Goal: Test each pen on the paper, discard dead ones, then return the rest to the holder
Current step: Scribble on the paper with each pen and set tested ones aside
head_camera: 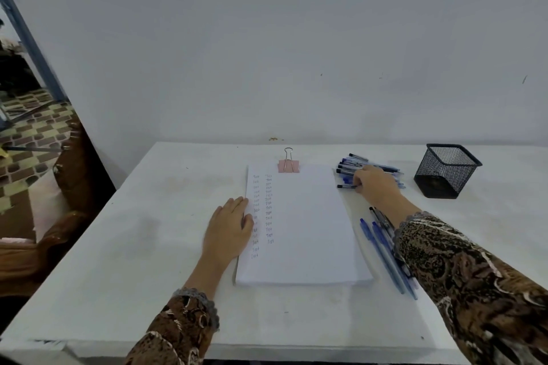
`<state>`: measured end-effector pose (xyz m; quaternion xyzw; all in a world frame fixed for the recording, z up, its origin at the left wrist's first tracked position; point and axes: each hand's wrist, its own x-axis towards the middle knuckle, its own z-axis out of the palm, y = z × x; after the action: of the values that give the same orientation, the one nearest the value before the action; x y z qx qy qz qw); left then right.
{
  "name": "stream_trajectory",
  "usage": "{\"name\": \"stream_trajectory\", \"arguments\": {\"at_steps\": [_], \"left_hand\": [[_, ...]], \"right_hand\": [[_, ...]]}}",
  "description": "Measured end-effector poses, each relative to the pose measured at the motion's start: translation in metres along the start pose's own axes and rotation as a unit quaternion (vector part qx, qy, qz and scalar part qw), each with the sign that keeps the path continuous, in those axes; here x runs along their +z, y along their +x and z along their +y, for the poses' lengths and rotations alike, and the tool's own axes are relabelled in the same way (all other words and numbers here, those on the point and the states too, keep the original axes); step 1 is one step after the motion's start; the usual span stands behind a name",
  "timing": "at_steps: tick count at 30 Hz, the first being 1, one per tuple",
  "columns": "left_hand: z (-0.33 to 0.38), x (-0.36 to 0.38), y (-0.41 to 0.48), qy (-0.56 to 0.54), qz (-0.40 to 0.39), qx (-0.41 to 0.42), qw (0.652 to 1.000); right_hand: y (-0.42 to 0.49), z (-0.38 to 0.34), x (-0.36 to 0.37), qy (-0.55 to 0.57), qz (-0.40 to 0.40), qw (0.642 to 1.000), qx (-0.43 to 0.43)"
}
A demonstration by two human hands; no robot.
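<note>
A stack of white paper [305, 225] lies in the middle of the table, with two columns of small written marks down its left side. My left hand [229, 230] rests flat on the paper's left edge. To the right of the paper's top lies a pile of blue pens [353, 164]. My right hand [375, 185] is on that pile and pinches one dark-tipped pen [345, 186] at the pile's near edge. A few more blue and black pens [382, 249] lie along the paper's right side, partly under my right forearm. The black mesh holder [444, 170] stands empty at the far right.
A pink binder clip [288, 165] holds the paper's top edge. The white table [142, 231] meets a plain wall at the back. A brown wooden chair [69, 175] stands off the table's left edge.
</note>
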<state>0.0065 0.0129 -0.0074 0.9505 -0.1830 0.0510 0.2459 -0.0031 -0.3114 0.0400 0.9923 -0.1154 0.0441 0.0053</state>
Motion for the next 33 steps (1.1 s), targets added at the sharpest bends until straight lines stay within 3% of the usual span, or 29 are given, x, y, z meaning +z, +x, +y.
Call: {"name": "stream_trajectory", "arguments": {"at_steps": [6,9,11,12,13,16,18,19,21,23,33], "left_hand": [[0.000,-0.002,-0.001,0.003,0.002,0.007,1.000],[0.001,-0.003,-0.001,0.001,0.009,0.013,1.000],[0.001,-0.003,-0.001,-0.003,0.009,0.012,1.000],[0.000,-0.003,-0.001,-0.005,0.008,0.012,1.000],[-0.001,-0.002,0.000,-0.006,0.006,0.010,1.000],[-0.001,-0.002,-0.001,-0.015,0.000,0.007,1.000],[0.000,-0.003,-0.001,-0.015,0.003,0.009,1.000],[0.000,-0.004,-0.001,-0.014,0.004,0.010,1.000],[-0.001,-0.004,-0.001,-0.010,0.004,0.013,1.000],[-0.001,-0.004,-0.001,-0.013,0.001,0.014,1.000],[-0.003,-0.001,0.000,-0.013,-0.006,0.015,1.000]], "right_hand": [[0.000,-0.004,-0.009,-0.017,0.042,0.999,-0.004],[-0.002,-0.014,-0.018,0.176,0.086,0.980,-0.023],[-0.006,-0.031,-0.030,0.368,0.120,0.922,-0.002],[-0.009,-0.041,-0.037,0.473,0.131,0.871,0.016],[-0.013,-0.053,-0.043,0.586,0.129,0.799,0.027],[-0.031,-0.087,-0.051,0.861,0.069,0.499,0.069],[-0.045,-0.109,-0.040,0.937,0.029,0.328,0.113],[-0.053,-0.120,-0.031,0.954,0.022,0.270,0.126],[-0.066,-0.137,-0.011,0.970,0.016,0.197,0.143],[-0.074,-0.147,0.003,0.973,0.018,0.166,0.157],[-0.084,-0.150,0.020,0.976,0.075,0.124,0.160]]}}
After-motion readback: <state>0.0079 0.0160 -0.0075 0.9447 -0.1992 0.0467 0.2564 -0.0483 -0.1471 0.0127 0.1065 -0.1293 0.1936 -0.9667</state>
